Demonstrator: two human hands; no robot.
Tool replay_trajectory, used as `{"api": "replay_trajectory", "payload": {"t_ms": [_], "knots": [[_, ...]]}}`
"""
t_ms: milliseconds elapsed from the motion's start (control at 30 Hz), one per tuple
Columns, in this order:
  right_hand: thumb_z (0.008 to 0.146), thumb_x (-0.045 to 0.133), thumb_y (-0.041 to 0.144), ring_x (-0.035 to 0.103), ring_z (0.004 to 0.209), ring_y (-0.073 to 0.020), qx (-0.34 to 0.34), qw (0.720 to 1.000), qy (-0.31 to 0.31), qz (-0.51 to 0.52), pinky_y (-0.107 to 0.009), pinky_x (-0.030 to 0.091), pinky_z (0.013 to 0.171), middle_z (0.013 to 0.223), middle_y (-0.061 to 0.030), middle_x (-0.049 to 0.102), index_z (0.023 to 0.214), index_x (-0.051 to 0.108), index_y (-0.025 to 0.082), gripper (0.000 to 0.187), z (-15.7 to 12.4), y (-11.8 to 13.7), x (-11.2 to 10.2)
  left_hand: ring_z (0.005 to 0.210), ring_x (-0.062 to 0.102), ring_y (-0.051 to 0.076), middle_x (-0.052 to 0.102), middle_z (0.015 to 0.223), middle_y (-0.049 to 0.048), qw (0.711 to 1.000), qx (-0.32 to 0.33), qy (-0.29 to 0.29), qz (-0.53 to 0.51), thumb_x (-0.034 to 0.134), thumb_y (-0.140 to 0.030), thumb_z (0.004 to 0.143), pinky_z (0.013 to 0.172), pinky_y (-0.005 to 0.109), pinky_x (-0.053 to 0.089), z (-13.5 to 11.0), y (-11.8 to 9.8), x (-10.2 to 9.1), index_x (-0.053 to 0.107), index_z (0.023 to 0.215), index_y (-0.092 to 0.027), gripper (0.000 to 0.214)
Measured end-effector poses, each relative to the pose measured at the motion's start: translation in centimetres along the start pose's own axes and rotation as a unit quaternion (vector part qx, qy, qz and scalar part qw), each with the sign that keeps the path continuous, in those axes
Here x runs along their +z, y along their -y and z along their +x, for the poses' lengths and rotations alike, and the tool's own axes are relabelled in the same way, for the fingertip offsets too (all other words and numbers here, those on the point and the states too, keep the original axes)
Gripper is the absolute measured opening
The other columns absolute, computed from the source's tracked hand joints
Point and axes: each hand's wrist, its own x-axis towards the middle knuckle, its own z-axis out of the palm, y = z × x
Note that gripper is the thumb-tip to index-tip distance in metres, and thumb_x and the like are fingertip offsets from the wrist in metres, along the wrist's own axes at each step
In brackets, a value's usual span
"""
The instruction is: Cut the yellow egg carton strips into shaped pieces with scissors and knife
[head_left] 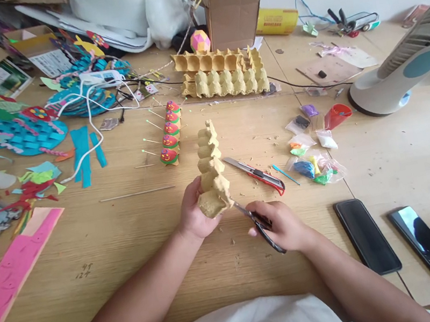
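My left hand (195,212) is wrapped round the near end of an egg carton strip (211,169), a yellowish row of cups held up off the table and pointing away from me. My right hand (280,222) grips the dark handles of a pair of scissors (268,235). The scissor blades meet the strip's near right edge; their tips are hidden by the cardboard. Beyond the strip lies a red utility knife (257,175) with its blade showing. To the left stands a row of painted egg-cup caterpillars (170,140) in red and green, with green-tipped sticks beside them.
More egg cartons (229,80) are stacked at the back. Bags of coloured clay (314,167), a red cup (338,115) and two phones (367,235) lie right, near a white fan (399,63). Blue woven crafts (19,135) and pink paper (15,269) are left. Cardboard crumbs dot the table.
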Motion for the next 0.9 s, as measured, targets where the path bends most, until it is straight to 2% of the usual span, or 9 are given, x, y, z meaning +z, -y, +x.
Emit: {"api": "replay_trajectory", "payload": {"t_ms": [100,200,267,400,567,700,900], "knots": [[0.089,0.066,0.044,0.049,0.06,-0.0127,-0.085,0.996,-0.029,-0.005,-0.024,0.037,0.059,0.066,0.0033,0.054,0.112,0.058,0.02,0.033,-0.2,-0.1,0.3,0.054,0.052,0.009,0.059,0.068,0.0007,0.995,-0.06,0.026,-0.07,0.054,-0.039,0.093,0.044,0.017,0.042,-0.3,-0.5,-0.7,0.065,0.106,-0.017,0.027],[0.091,0.063,0.043,0.05,0.06,-0.013,-0.092,0.992,-0.089,0.008,-0.025,0.039,0.058,0.071,0.0013,0.057,0.113,0.057,0.021,0.032,-0.3,-0.3,0.7,0.053,0.048,0.009,0.054,0.066,-0.0006,0.992,-0.088,0.031,-0.088,0.053,-0.029,0.094,0.042,0.015,0.039,-0.6,-0.3,-1.0,0.058,0.129,-0.02,0.036],[0.091,0.062,0.04,0.053,0.062,-0.013,-0.082,0.991,-0.109,0.012,-0.024,0.04,0.059,0.075,0.0,0.06,0.113,0.056,0.021,0.03,-0.3,-0.4,0.8,0.053,0.049,0.008,0.053,0.067,-0.0012,0.99,-0.101,0.028,-0.096,0.052,-0.023,0.094,0.044,0.014,0.041,-0.9,-0.1,-0.8,0.053,0.137,-0.023,0.043],[0.09,0.064,0.037,0.054,0.062,-0.0128,-0.078,0.991,-0.111,0.016,-0.024,0.041,0.06,0.076,-0.0002,0.062,0.114,0.057,0.02,0.03,-0.3,-0.6,0.8,0.047,0.045,0.005,0.048,0.061,-0.0039,0.987,-0.121,0.014,-0.103,0.049,-0.011,0.094,0.039,0.008,0.035,-1.3,0.2,-0.2,0.055,0.135,-0.028,0.045],[0.091,0.065,0.039,0.057,0.066,-0.0136,-0.077,0.991,-0.112,0.02,-0.024,0.043,0.062,0.081,-0.0022,0.065,0.114,0.057,0.02,0.031,-0.2,-0.7,0.8,0.042,0.044,0.003,0.045,0.058,-0.0049,0.987,-0.133,-0.002,-0.092,0.048,-0.004,0.093,0.034,0.003,0.03,-1.6,0.3,0.2,0.058,0.13,-0.027,0.044],[0.092,0.062,0.043,0.058,0.067,-0.0143,-0.068,0.992,-0.108,0.021,-0.025,0.044,0.063,0.083,-0.0037,0.066,0.113,0.057,0.021,0.031,-0.2,-0.8,0.8,0.041,0.045,0.002,0.044,0.057,-0.0055,0.984,-0.146,0.011,-0.106,0.05,-0.003,0.093,0.033,0.0,0.027,-1.6,0.3,0.3,0.057,0.131,-0.027,0.046],[0.092,0.064,0.042,0.051,0.06,-0.0127,-0.074,0.992,-0.104,0.01,-0.024,0.04,0.058,0.07,0.0014,0.059,0.113,0.057,0.02,0.031,0.0,-0.5,0.8,0.037,0.043,0.003,0.046,0.055,-0.0052,0.984,-0.15,0.01,-0.101,0.05,-0.007,0.094,0.028,0.002,0.024,-1.8,0.3,-0.4,0.054,0.137,-0.026,0.047]]}}
